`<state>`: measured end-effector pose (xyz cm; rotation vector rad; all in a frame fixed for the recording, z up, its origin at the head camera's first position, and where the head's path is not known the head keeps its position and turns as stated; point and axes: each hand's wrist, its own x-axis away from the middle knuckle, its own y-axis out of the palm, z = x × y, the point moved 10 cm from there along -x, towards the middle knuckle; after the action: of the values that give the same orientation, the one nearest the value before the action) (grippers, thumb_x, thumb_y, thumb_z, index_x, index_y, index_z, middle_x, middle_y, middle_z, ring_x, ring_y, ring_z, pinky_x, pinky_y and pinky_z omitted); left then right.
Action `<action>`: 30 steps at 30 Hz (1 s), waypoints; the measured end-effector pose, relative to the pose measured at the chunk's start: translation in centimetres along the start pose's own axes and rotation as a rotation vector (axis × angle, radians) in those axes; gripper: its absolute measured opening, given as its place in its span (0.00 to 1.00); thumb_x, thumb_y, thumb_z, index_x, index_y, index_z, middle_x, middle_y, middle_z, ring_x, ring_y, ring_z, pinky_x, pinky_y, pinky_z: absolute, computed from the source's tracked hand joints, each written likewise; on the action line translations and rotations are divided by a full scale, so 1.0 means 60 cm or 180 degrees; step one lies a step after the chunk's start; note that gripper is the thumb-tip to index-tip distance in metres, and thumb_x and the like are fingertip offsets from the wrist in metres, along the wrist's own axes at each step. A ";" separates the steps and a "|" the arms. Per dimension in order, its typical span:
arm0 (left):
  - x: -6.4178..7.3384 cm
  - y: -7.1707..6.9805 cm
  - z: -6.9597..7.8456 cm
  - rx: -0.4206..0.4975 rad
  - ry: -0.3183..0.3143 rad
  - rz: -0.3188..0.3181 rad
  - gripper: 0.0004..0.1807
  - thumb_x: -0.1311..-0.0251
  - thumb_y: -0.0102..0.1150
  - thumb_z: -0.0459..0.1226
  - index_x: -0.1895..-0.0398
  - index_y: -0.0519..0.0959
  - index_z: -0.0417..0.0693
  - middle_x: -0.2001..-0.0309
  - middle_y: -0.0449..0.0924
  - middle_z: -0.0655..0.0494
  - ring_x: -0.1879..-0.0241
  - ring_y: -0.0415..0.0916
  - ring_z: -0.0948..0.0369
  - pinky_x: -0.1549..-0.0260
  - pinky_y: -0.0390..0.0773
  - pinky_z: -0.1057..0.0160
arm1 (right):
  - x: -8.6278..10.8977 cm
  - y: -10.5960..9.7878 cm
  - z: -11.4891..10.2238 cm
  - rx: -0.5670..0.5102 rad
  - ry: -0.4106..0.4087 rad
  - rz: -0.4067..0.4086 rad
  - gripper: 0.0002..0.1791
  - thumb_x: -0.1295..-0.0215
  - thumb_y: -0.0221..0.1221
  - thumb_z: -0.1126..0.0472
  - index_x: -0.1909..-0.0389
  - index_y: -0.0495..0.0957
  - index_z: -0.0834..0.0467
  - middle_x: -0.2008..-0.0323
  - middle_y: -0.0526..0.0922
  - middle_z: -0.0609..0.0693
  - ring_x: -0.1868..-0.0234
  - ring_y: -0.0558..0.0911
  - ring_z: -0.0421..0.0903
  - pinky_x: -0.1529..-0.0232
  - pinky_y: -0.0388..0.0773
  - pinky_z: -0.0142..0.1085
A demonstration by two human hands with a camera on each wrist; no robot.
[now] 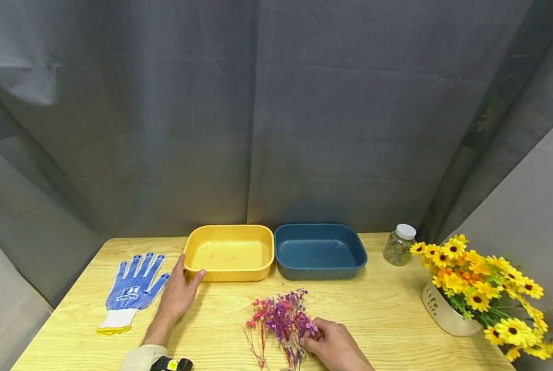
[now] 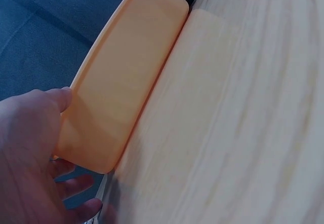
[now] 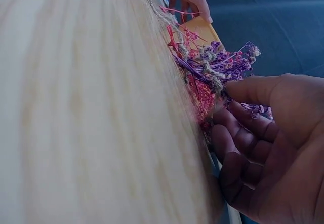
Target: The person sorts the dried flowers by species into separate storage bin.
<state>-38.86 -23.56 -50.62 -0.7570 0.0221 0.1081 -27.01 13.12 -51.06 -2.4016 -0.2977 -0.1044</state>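
Observation:
On the table in the head view lies a bunch of small dried flowers (image 1: 283, 314), pink and purple on thin red stems. My right hand (image 1: 334, 346) is at its right side. In the right wrist view, thumb and fingertips pinch a knotted beige twine (image 3: 215, 77) at the flowers; the exact grip on it is partly hidden. My left hand (image 1: 180, 293) is at the front left corner of a yellow basin (image 1: 230, 275). Its thumb touches the rim and its other fingers lie spread along the outer wall, as the left wrist view shows.
A dark blue basin (image 1: 322, 273) stands right beside the yellow one. Left on the table lies a blue and white work glove (image 1: 130, 293). At right are a lidded glass jar (image 1: 398, 250) and a tilted white pot (image 1: 448, 312) of yellow artificial flowers (image 1: 480, 283). Grey curtain (image 1: 253, 129) hangs behind.

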 end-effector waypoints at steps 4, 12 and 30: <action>0.001 0.001 0.000 0.0000 0.0008 0.0012 0.52 0.36 0.42 0.66 0.22 0.35 0.48 0.23 0.43 0.37 0.25 0.47 0.41 0.29 0.50 0.41 | 0.002 0.000 0.004 -0.0127 0.0036 0.0004 0.13 0.40 0.64 0.49 0.76 0.75 0.51 0.80 0.74 0.42 0.79 0.68 0.39 0.76 0.64 0.30; 0.001 0.000 0.002 0.0019 0.0002 0.0016 0.51 0.36 0.42 0.66 0.22 0.35 0.49 0.23 0.44 0.38 0.26 0.47 0.42 0.29 0.50 0.41 | -0.001 -0.003 0.008 -0.0619 0.0102 -0.0067 0.13 0.37 0.62 0.49 0.69 0.77 0.55 0.77 0.78 0.45 0.76 0.74 0.42 0.73 0.71 0.33; 0.001 -0.001 0.001 0.0030 -0.0004 0.0006 0.51 0.36 0.42 0.66 0.22 0.34 0.49 0.24 0.44 0.37 0.26 0.50 0.41 0.29 0.51 0.41 | -0.007 0.006 0.020 -0.1285 0.0173 -0.0240 0.13 0.42 0.64 0.65 0.59 0.73 0.63 0.75 0.74 0.47 0.75 0.73 0.40 0.72 0.74 0.32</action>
<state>-38.77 -23.56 -50.51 -0.7477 0.0221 0.1101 -27.32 13.55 -52.25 -2.7808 -0.3705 -0.2879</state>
